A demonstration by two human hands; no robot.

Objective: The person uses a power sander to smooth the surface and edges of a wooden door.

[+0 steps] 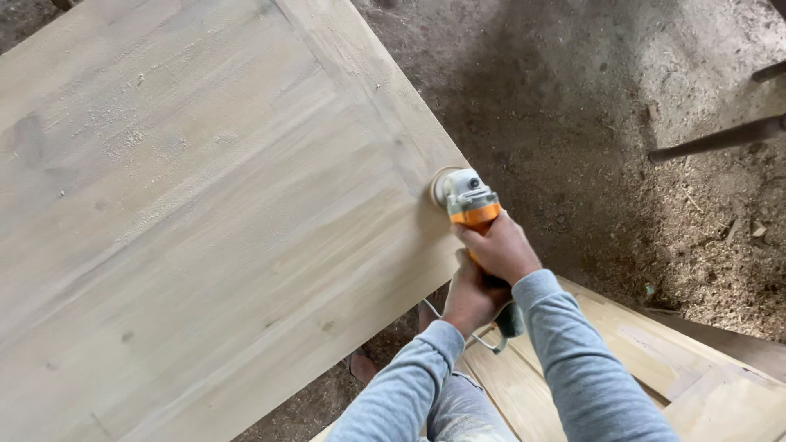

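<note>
An orange and grey angle grinder (469, 201) with a round sanding disc (440, 183) rests against the right corner of a large pale wooden tabletop (205, 221). My right hand (499, 245) grips the grinder's orange body from above. My left hand (468, 299) is wrapped around the rear of the tool, just behind and below the right hand. Both arms wear grey long sleeves. The grinder's cord (483, 342) loops down below my left wrist.
Wood dust lies on the tabletop. The dirt floor (622, 164) is covered with sawdust. Pale wooden boards (655, 360) lie at the lower right. Dark rods (720, 139) jut in at the upper right. My foot in a sandal (360, 366) shows under the table edge.
</note>
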